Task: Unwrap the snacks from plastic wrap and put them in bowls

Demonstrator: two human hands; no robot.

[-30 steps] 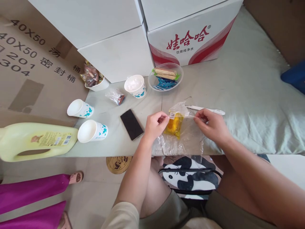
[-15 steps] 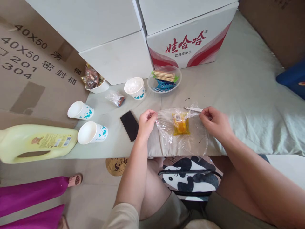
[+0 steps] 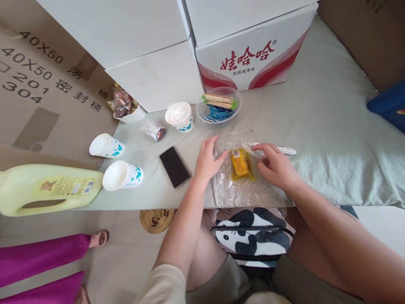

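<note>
While a phone (image 3: 174,166) lies left of centre, the left hand (image 3: 207,161), thumb and fingers apart, is at a clear plastic sheet (image 3: 225,185); just right of centre lies a yellow packet (image 3: 240,164), then the right hand (image 3: 276,166), fingertips parted, near a white knife (image 3: 287,150).

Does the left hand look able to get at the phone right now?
Probably yes: the phone lies just left of the left hand, only cloth shows between them, and nothing covers it.
</note>
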